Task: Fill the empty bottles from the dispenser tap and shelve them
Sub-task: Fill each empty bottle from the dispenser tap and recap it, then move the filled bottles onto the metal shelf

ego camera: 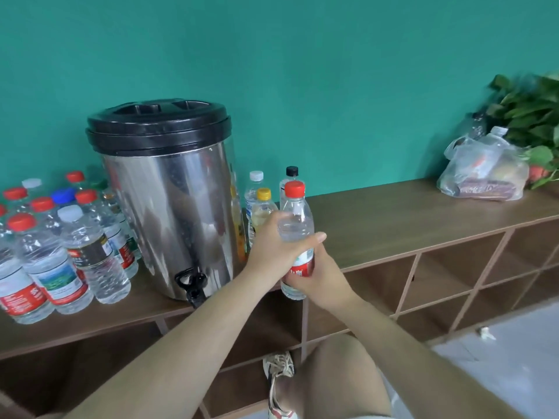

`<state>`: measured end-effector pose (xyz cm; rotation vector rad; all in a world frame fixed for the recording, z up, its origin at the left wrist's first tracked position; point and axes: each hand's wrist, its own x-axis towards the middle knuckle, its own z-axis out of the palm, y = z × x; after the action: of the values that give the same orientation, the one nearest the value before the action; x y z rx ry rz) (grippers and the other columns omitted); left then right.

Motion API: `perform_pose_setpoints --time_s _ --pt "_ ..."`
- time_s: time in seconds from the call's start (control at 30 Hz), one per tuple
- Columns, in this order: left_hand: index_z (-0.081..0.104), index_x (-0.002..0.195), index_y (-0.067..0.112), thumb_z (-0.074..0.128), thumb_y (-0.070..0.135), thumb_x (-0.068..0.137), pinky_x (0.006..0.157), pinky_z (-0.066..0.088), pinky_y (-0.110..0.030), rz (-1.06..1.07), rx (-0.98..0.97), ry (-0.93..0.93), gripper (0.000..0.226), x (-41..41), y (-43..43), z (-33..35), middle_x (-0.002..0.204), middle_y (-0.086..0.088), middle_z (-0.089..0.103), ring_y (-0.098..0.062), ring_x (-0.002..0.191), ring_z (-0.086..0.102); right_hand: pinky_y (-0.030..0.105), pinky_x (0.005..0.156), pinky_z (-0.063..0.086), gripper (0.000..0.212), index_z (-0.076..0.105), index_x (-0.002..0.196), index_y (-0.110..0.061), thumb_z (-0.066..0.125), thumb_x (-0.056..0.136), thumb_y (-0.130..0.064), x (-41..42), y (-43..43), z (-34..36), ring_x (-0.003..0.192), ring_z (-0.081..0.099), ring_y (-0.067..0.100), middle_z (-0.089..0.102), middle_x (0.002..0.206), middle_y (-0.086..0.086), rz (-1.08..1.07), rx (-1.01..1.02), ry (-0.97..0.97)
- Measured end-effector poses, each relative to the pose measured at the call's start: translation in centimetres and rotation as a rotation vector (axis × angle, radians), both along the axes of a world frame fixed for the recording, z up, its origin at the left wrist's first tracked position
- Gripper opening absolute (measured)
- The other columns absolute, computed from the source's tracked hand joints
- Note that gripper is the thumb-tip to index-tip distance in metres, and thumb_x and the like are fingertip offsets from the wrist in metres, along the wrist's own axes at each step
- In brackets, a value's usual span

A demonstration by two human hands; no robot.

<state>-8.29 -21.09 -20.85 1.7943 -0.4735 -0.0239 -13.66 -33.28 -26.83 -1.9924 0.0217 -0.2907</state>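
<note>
Red-capped bottle [298,207] held upright at frame centre by both hands: left hand [272,240] wraps its shoulder, right hand [323,276] wraps its label; dispenser [169,192] sits centre-left.

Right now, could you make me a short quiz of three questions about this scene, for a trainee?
1. True or false: the bottle, held by the left hand and the right hand, is uncapped.
2. Which hand grips it lower? A left, B right.
3. Fill in: the tap on the dispenser is coloured ___.
Key: 1 false; 2 B; 3 black.
</note>
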Motion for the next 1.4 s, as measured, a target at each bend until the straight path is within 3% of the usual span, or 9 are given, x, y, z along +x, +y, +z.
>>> perform_pose_setpoints --time_s 0.1,0.17,0.23,0.37,0.5,0.67,0.83,1.1,1.4 --pt "0.052 0.127 0.034 0.084 0.052 0.079 0.095 0.052 -0.025 -0.018 0.006 -0.063 0.061 0.7 -0.3 -0.8 0.123 0.014 0.061 -0.005 0.116 0.062 0.036 0.092 0.061 0.068 0.047 0.137 -0.029 0.087 0.083 -0.037 1.7 -0.1 -0.9 0.103 0.072 0.008 0.071 0.117 -0.013 -0.156 -0.090 -0.016" --pt "0.052 0.129 0.035 0.068 0.065 0.087 0.103 0.044 -0.022 0.079 -0.015 -0.179 0.054 1.2 0.3 -1.6 0.126 0.015 0.054 0.000 0.122 0.053 0.038 0.090 0.060 0.062 0.048 0.130 -0.032 0.087 0.082 -0.038 2.6 -0.7 -1.0 0.099 0.072 0.009 0.071 0.112 -0.012 -0.221 -0.064 -0.007" --pt "0.050 0.140 0.026 0.054 0.069 0.091 0.112 0.035 -0.025 0.217 0.020 -0.262 0.065 1.9 0.9 -2.9 0.135 0.010 0.048 -0.004 0.131 0.044 0.043 0.091 0.059 0.059 0.048 0.126 -0.032 0.086 0.082 -0.042 3.6 -1.3 -1.4 0.099 0.071 0.012 0.071 0.111 -0.011 -0.279 -0.046 0.010" --pt "0.039 0.152 0.020 0.065 0.044 0.097 0.111 0.027 -0.023 0.323 0.082 -0.188 0.066 3.5 0.5 -5.3 0.145 0.005 0.039 -0.004 0.133 0.036 0.046 0.093 0.059 0.061 0.045 0.120 -0.031 0.086 0.081 -0.053 5.6 -1.9 -2.1 0.101 0.071 0.016 0.069 0.112 -0.011 -0.346 -0.074 0.085" --pt "0.031 0.156 0.020 0.071 0.037 0.093 0.116 0.038 -0.037 0.328 0.110 -0.081 0.077 5.8 -0.8 -7.3 0.149 -0.003 0.044 -0.018 0.138 0.043 0.041 0.093 0.059 0.063 0.045 0.123 -0.031 0.086 0.081 -0.053 6.8 -1.9 -2.3 0.104 0.070 0.016 0.068 0.115 -0.011 -0.340 -0.074 0.083" --pt "0.024 0.156 0.019 0.075 0.028 0.090 0.111 0.046 -0.048 0.372 0.074 -0.003 0.083 7.7 -1.9 -8.2 0.147 -0.006 0.047 -0.026 0.131 0.052 0.041 0.099 0.059 0.071 0.049 0.135 -0.029 0.090 0.079 -0.046 7.8 -1.6 -3.1 0.114 0.063 0.013 0.059 0.123 -0.010 -0.338 -0.015 0.023" --pt "0.041 0.137 0.012 0.079 0.034 0.088 0.095 0.055 -0.051 0.445 0.206 -0.028 0.066 8.8 -2.7 -8.3 0.130 -0.011 0.056 -0.032 0.117 0.061 0.036 0.095 0.053 0.071 0.050 0.138 -0.023 0.088 0.081 -0.043 8.1 -1.8 -3.2 0.115 0.061 0.016 0.059 0.124 -0.006 -0.390 -0.085 0.030" --pt "0.051 0.127 0.017 0.078 0.044 0.087 0.090 0.055 -0.039 0.328 0.261 -0.171 0.056 5.3 -0.6 -7.6 0.118 -0.001 0.061 -0.020 0.110 0.062 0.030 0.088 0.052 0.070 0.048 0.138 -0.023 0.085 0.084 -0.047 4.9 -2.1 -1.5 0.112 0.066 0.018 0.065 0.125 -0.006 -0.375 -0.157 -0.014" --pt "0.051 0.123 0.029 0.076 0.036 0.091 0.085 0.050 -0.024 0.354 0.083 -0.287 0.041 -4.2 9.7 1.8 0.110 0.014 0.062 -0.002 0.101 0.063 0.039 0.099 0.058 0.074 0.048 0.140 -0.033 0.086 0.080 -0.053 -1.9 3.7 6.7 0.116 0.068 0.013 0.068 0.129 -0.016 -0.165 -0.172 -0.234"
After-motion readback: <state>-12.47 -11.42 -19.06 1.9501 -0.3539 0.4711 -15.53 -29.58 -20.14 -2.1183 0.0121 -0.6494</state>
